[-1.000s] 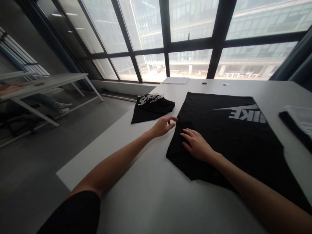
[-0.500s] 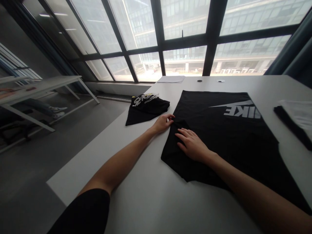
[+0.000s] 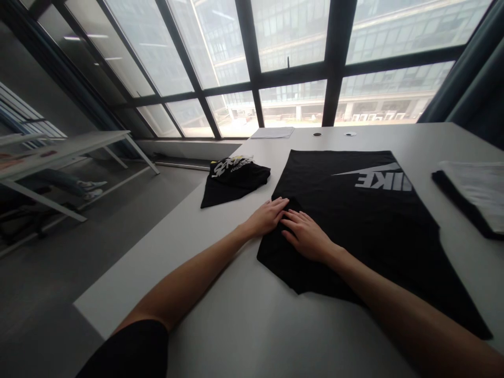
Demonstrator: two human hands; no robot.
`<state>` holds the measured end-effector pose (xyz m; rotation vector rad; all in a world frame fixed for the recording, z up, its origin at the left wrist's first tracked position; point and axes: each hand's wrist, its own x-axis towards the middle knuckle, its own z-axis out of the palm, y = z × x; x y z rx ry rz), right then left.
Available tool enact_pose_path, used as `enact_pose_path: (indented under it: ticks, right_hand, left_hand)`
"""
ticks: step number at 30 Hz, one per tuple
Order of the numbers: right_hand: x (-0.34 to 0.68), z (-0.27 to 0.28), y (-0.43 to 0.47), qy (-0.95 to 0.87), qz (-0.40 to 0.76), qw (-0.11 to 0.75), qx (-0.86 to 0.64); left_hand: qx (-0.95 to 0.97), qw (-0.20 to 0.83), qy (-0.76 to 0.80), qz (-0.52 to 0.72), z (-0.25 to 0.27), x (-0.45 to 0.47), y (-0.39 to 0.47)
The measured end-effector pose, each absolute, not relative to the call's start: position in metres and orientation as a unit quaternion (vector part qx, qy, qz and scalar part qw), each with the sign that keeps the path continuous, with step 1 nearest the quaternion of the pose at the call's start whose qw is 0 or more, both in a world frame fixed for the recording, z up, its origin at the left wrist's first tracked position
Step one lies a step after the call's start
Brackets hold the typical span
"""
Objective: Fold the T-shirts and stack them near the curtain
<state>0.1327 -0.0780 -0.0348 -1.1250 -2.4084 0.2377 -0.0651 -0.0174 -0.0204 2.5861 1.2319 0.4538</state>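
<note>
A black T-shirt with a grey NIKE print, upside down from here, lies spread on the white table. My left hand rests flat across the shirt's left edge, fingers stretched onto the cloth. Close beside it, my right hand lies palm down on the shirt with its fingers extended; the fingertips of both hands nearly meet. Neither hand grips the fabric.
Left of the shirt lies a bunched black garment with white and yellow lettering. Folded white and black clothes sit at the right. Papers lie at the far edge. Across the aisle, a person's shoes show under another table.
My left hand has gone from a pinch at the shirt's left edge to lying flat on it, nearer my right hand. The right hand stays on the cloth. The view has shifted slightly.
</note>
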Motion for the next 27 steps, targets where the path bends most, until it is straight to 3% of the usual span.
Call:
enact_pose_path:
  ticks: [5,15,22,27]
  right_hand:
    - [0.138,-0.032,-0.074,-0.824,0.076,0.312,-0.466]
    - [0.140,-0.039,-0.073,-0.837,0.078,0.248,-0.481]
    - [0.139,-0.036,-0.072,-0.825,0.080,0.278,-0.486]
    - [0.140,-0.039,-0.072,-0.827,0.072,0.264,-0.490]
  left_hand:
    - [0.876,0.123,0.457,0.091,-0.024,-0.069,-0.027]
    - [0.847,0.088,0.511,0.116,-0.019,-0.078,-0.015]
    - [0.814,0.038,0.513,0.269,-0.011,-0.079,-0.012]
    - [0.871,0.088,0.463,0.137,-0.018,-0.060,-0.027]
